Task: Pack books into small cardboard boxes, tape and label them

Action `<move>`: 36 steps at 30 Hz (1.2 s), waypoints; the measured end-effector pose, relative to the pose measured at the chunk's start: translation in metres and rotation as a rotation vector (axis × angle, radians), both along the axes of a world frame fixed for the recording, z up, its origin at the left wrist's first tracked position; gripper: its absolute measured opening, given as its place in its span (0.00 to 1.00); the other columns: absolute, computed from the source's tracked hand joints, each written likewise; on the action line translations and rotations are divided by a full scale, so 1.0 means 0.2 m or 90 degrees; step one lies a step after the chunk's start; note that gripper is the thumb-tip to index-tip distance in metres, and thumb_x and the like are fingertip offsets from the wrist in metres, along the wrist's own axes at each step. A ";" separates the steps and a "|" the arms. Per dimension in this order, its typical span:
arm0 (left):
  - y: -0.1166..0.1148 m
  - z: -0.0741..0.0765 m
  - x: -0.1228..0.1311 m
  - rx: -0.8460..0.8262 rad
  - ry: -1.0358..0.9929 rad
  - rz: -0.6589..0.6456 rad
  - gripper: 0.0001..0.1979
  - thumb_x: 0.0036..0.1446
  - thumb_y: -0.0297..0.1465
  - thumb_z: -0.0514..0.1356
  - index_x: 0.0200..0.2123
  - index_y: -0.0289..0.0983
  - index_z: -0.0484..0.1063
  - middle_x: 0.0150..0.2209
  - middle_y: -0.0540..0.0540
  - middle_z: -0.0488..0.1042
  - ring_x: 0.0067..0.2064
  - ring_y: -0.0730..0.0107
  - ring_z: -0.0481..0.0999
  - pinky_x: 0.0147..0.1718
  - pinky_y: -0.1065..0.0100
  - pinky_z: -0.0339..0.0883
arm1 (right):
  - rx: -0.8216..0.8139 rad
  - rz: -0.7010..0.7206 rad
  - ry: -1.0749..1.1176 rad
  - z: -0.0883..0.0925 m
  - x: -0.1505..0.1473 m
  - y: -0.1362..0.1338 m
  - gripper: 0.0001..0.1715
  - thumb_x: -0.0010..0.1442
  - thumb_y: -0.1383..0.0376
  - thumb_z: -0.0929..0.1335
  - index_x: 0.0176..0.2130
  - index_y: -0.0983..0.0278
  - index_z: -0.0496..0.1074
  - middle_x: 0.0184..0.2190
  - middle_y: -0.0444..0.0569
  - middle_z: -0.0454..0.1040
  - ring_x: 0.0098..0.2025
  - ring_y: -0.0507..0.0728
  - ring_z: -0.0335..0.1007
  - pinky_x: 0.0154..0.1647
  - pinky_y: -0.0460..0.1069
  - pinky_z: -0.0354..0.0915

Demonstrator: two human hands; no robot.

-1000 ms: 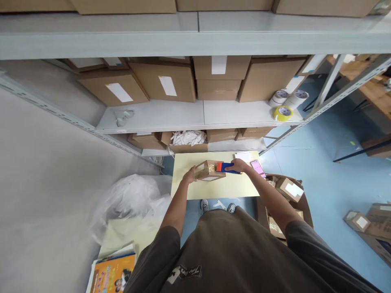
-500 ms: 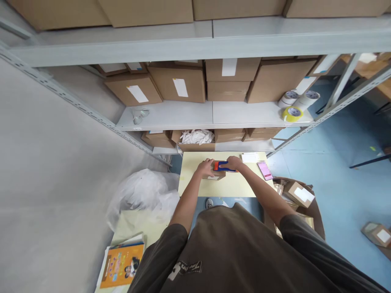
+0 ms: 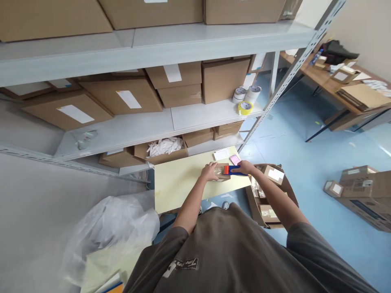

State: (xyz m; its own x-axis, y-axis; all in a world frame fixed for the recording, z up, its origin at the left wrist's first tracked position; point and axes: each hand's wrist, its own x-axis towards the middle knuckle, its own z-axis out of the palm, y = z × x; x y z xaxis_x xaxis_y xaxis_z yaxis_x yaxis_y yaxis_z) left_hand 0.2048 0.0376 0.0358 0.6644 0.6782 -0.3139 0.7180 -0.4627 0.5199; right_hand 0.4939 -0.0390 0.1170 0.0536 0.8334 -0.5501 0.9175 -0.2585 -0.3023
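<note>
A small cardboard box (image 3: 221,177) lies on the pale yellow table (image 3: 174,179), with clear tape on its top. My left hand (image 3: 209,171) holds the left side of this box, fingers over its top edge. My right hand (image 3: 245,167) is closed round a blue and orange tape dispenser (image 3: 236,170), whose orange end touches the right part of the box. Behind the dispenser lie a pink-screened phone (image 3: 235,159) and a stack of white labels (image 3: 221,154).
A grey shelf (image 3: 146,124) with cartons and tape rolls (image 3: 244,107) stands in front. Right of the table, a large open carton (image 3: 290,194) holds small boxes. Plastic sheeting (image 3: 113,224) is at the left. A wooden desk (image 3: 328,83) stands further right.
The view has turned to the right. The dispenser and my right hand have moved to the box's right side, and more of the box top with clear tape shows.
</note>
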 end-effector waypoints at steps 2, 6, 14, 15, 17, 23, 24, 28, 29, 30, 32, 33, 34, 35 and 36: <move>0.02 0.01 -0.01 0.007 0.004 -0.008 0.63 0.38 0.42 0.79 0.76 0.50 0.56 0.73 0.41 0.62 0.68 0.39 0.69 0.64 0.52 0.69 | -0.015 -0.017 -0.012 0.00 0.16 -0.05 0.41 0.56 0.28 0.71 0.35 0.63 0.82 0.34 0.56 0.83 0.36 0.62 0.79 0.33 0.50 0.63; 0.03 0.01 -0.07 0.003 -0.011 -0.008 0.62 0.38 0.40 0.79 0.76 0.51 0.58 0.73 0.42 0.62 0.69 0.41 0.69 0.66 0.54 0.68 | -0.041 -0.053 -0.043 -0.01 0.35 -0.10 0.39 0.56 0.30 0.72 0.34 0.63 0.81 0.34 0.55 0.83 0.36 0.61 0.79 0.33 0.49 0.63; 0.14 -0.05 -0.44 -0.064 -0.082 0.064 0.66 0.37 0.42 0.82 0.77 0.46 0.55 0.79 0.40 0.54 0.78 0.44 0.56 0.75 0.55 0.55 | -0.005 -0.025 -0.012 -0.03 -0.07 0.10 0.41 0.56 0.29 0.72 0.40 0.62 0.84 0.40 0.55 0.85 0.42 0.62 0.81 0.36 0.48 0.65; 0.15 -0.05 -0.52 -0.074 -0.069 0.079 0.67 0.37 0.42 0.82 0.77 0.47 0.55 0.80 0.40 0.51 0.79 0.43 0.53 0.76 0.54 0.53 | 0.001 -0.016 -0.003 -0.04 -0.17 0.13 0.41 0.56 0.29 0.73 0.40 0.63 0.84 0.40 0.55 0.85 0.43 0.62 0.81 0.37 0.47 0.65; 0.17 -0.04 -0.66 -0.091 -0.020 0.125 0.70 0.36 0.42 0.83 0.78 0.47 0.51 0.82 0.39 0.46 0.80 0.38 0.48 0.76 0.49 0.51 | 0.004 0.000 0.012 -0.05 -0.36 0.19 0.42 0.57 0.28 0.72 0.41 0.63 0.84 0.40 0.56 0.85 0.43 0.62 0.81 0.37 0.47 0.65; 0.12 0.03 -0.84 -0.010 0.029 0.121 0.74 0.41 0.43 0.81 0.82 0.48 0.38 0.83 0.40 0.36 0.82 0.37 0.38 0.76 0.48 0.51 | -0.018 0.027 -0.002 -0.08 -0.89 0.35 0.42 0.62 0.30 0.70 0.46 0.64 0.84 0.45 0.59 0.86 0.47 0.63 0.83 0.37 0.48 0.66; 0.11 0.03 -0.83 0.007 0.033 0.097 0.73 0.42 0.43 0.81 0.82 0.49 0.38 0.83 0.41 0.36 0.82 0.39 0.39 0.76 0.49 0.52 | -0.021 0.036 -0.009 -0.09 -0.96 0.37 0.42 0.62 0.30 0.70 0.46 0.64 0.84 0.46 0.59 0.85 0.48 0.64 0.83 0.37 0.48 0.67; 0.13 -0.02 -0.79 -0.012 0.096 0.048 0.73 0.42 0.41 0.81 0.81 0.51 0.40 0.83 0.42 0.36 0.81 0.37 0.43 0.74 0.47 0.55 | -0.032 0.075 -0.044 -0.14 -1.16 0.42 0.41 0.61 0.33 0.72 0.50 0.65 0.83 0.48 0.61 0.85 0.50 0.65 0.83 0.40 0.48 0.70; 0.14 -0.04 -0.78 -0.036 0.118 0.046 0.74 0.40 0.41 0.81 0.81 0.51 0.39 0.83 0.41 0.37 0.81 0.36 0.44 0.74 0.46 0.56 | -0.037 0.084 -0.053 -0.16 -1.18 0.42 0.41 0.61 0.34 0.73 0.51 0.66 0.83 0.48 0.61 0.85 0.50 0.65 0.83 0.40 0.49 0.70; 0.14 -0.06 -0.77 -0.060 0.134 0.045 0.75 0.38 0.42 0.82 0.81 0.51 0.39 0.83 0.40 0.39 0.81 0.35 0.45 0.74 0.46 0.56 | -0.041 0.089 -0.060 -0.18 -1.20 0.43 0.41 0.60 0.34 0.74 0.51 0.66 0.83 0.48 0.61 0.85 0.50 0.65 0.83 0.40 0.49 0.71; 0.13 -0.11 -0.76 -0.090 0.143 0.044 0.77 0.35 0.45 0.83 0.81 0.49 0.40 0.82 0.39 0.42 0.81 0.34 0.44 0.74 0.47 0.55 | -0.050 0.091 -0.069 -0.21 -1.19 0.42 0.42 0.59 0.34 0.74 0.52 0.66 0.82 0.48 0.61 0.85 0.49 0.65 0.84 0.40 0.49 0.72; 0.12 -0.13 -0.74 -0.093 0.137 0.046 0.78 0.34 0.47 0.83 0.81 0.48 0.41 0.82 0.39 0.44 0.81 0.34 0.44 0.75 0.47 0.54 | -0.054 0.088 -0.072 -0.22 -1.17 0.41 0.42 0.59 0.34 0.74 0.52 0.67 0.82 0.48 0.61 0.85 0.49 0.65 0.84 0.40 0.49 0.72; 0.11 -0.14 -0.72 -0.090 0.127 0.048 0.78 0.34 0.49 0.82 0.81 0.48 0.42 0.82 0.38 0.46 0.81 0.34 0.45 0.75 0.48 0.52 | -0.056 0.085 -0.076 -0.23 -1.15 0.40 0.42 0.60 0.35 0.74 0.52 0.66 0.82 0.48 0.61 0.85 0.49 0.65 0.84 0.41 0.49 0.73; 0.09 -0.16 -0.70 -0.084 0.115 0.051 0.77 0.34 0.51 0.82 0.81 0.47 0.43 0.81 0.38 0.47 0.80 0.34 0.46 0.76 0.49 0.52 | -0.057 0.082 -0.079 -0.23 -1.12 0.39 0.41 0.60 0.35 0.74 0.52 0.66 0.82 0.48 0.62 0.85 0.49 0.65 0.84 0.41 0.49 0.73; 0.08 -0.16 -0.67 -0.078 0.106 0.053 0.77 0.34 0.52 0.82 0.81 0.47 0.44 0.81 0.38 0.49 0.80 0.35 0.47 0.75 0.49 0.53 | -0.059 0.081 -0.083 -0.23 -1.09 0.38 0.41 0.60 0.35 0.74 0.52 0.66 0.82 0.48 0.62 0.85 0.49 0.65 0.84 0.42 0.49 0.73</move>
State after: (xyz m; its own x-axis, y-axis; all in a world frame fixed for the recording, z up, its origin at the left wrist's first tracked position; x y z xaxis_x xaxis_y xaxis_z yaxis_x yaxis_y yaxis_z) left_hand 0.0707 0.0539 0.0031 0.5398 0.6789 -0.4978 0.8318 -0.3393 0.4393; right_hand 0.2760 0.0370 0.0706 0.0274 0.7844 -0.6196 0.9744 -0.1594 -0.1587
